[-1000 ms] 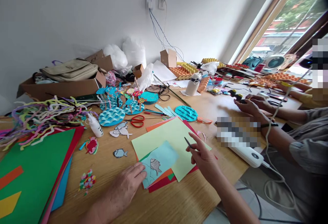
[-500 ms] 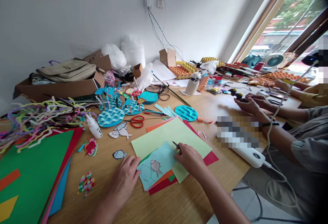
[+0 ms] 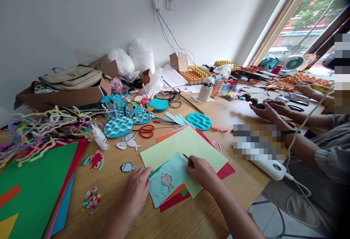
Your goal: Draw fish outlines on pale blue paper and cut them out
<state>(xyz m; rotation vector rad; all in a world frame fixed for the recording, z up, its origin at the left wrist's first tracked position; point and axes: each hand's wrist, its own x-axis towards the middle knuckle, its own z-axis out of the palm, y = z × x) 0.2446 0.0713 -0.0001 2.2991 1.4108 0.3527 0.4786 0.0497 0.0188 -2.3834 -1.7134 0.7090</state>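
My right hand [image 3: 199, 169] grips a dark pen [image 3: 187, 157] above the right part of a light blue sheet [image 3: 177, 166]. On that sheet lies a grey fish cutout [image 3: 167, 181], beside a drawn fish outline. Fingertips of my left hand [image 3: 139, 186] rest at the sheet's left edge; the fingers are close together, and nothing shows held in them. Under the blue sheet is a larger pale green sheet [image 3: 186, 137] on red and orange paper. A small blue fish cutout [image 3: 127, 167] lies just above my left hand.
Red-handled scissors [image 3: 146, 131], a white glue bottle [image 3: 100, 137] and blue wavy discs [image 3: 118, 126] stand behind the papers. Coloured sheets [image 3: 35, 180] lie at the left. A white power strip [image 3: 269, 166] is at the right, near another person's hands [image 3: 268, 113].
The view has shifted slightly. My hands stay in nearly the same places, with the pen still in my right hand.
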